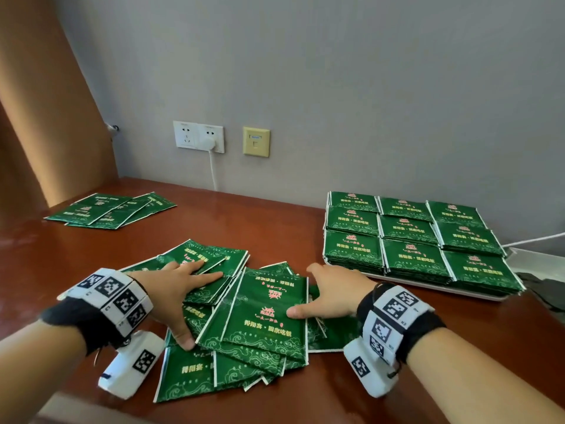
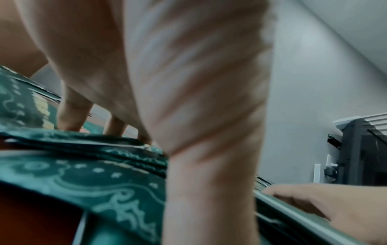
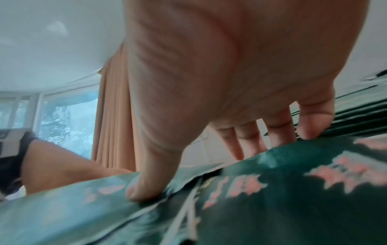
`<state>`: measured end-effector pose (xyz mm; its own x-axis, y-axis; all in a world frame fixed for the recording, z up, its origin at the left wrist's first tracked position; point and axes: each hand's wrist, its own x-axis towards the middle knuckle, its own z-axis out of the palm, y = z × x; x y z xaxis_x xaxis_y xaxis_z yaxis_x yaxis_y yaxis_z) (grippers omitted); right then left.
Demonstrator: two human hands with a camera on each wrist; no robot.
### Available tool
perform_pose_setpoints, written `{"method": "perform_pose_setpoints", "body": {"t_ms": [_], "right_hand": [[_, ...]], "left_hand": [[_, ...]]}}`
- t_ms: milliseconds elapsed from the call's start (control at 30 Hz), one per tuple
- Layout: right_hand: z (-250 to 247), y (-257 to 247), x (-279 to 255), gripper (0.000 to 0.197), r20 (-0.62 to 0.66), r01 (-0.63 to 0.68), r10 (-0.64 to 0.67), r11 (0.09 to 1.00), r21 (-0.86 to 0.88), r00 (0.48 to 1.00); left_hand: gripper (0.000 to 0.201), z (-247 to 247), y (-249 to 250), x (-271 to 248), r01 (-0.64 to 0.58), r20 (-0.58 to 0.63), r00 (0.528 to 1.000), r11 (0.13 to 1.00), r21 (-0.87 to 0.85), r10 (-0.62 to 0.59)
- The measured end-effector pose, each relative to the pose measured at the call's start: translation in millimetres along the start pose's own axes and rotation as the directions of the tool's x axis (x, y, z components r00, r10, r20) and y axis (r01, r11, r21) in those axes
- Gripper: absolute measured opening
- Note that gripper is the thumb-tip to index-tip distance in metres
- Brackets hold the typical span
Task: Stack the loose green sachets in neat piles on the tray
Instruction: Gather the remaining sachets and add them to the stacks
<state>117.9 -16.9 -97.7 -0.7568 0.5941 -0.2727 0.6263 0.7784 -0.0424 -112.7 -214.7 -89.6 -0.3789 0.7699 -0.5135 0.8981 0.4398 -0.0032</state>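
Observation:
A loose heap of green sachets lies fanned out on the red-brown table in front of me. My left hand lies flat on the heap's left side, fingers stretched out and thumb pressing near the front. My right hand rests on the heap's right side, its thumb on the top sachet and its fingers spread past that sachet's right edge. Neither hand lifts anything. The right wrist view shows the right hand touching a sachet with straight fingers. The white tray at the right holds neat stacks of sachets in three rows.
A second small fan of sachets lies at the far left by an orange curtain. Wall sockets with a plugged white cable sit behind the table. A white cable and a dark object lie beyond the tray's right end.

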Motion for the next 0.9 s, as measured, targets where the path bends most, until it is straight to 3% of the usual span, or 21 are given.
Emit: {"method": "perform_pose_setpoints", "body": {"t_ms": [100, 200, 267, 400, 467, 567, 633, 800, 900], "right_hand": [[-5, 29, -11, 0.111, 0.075, -0.041, 0.032, 0.990, 0.131, 0.997], [-5, 59, -24, 0.083, 0.117, -0.076, 0.047, 0.963, 0.260, 0.992], [0, 75, -31, 0.070, 0.077, -0.082, 0.057, 0.920, 0.384, 0.995], [5, 101, -45, 0.051, -0.033, -0.030, 0.086, 0.648, 0.761, 0.996], [1, 108, -53, 0.043, -0.101, 0.040, 0.090, 0.521, 0.853, 0.991], [-6, 116, -62, 0.030, -0.206, 0.134, 0.128, 0.425, 0.895, 0.970], [-8, 122, -65, 0.022, -0.287, 0.210, 0.156, 0.384, 0.899, 0.945], [-1, 131, -64, 0.014, -0.411, 0.362, 0.239, 0.221, 0.905, 0.880], [8, 134, -56, 0.015, -0.471, 0.440, 0.332, 0.168, 0.882, 0.817]], "left_hand": [[0.150, -1, 8, 2, -0.002, 0.006, 1.000, 1.000, 0.007, 0.002], [0.151, -3, 23, 3, 0.006, 0.005, 1.000, 1.000, 0.027, -0.006], [0.150, -2, 35, 3, 0.013, -0.003, 1.000, 0.999, 0.047, -0.013], [0.148, 1, 62, 8, 0.016, -0.024, 1.000, 0.996, 0.089, -0.014], [0.145, -3, 76, 9, 0.003, -0.023, 1.000, 0.994, 0.111, -0.001], [0.140, -17, 97, 4, -0.048, -0.021, 0.999, 0.993, 0.105, 0.050], [0.130, -31, 112, 1, -0.117, -0.087, 0.989, 0.992, 0.056, 0.122], [0.086, -45, 166, 18, -0.354, -0.323, 0.898, 0.926, -0.132, 0.298], [0.075, -35, 188, 37, -0.385, -0.271, 0.904, 0.905, -0.179, 0.331]]}}
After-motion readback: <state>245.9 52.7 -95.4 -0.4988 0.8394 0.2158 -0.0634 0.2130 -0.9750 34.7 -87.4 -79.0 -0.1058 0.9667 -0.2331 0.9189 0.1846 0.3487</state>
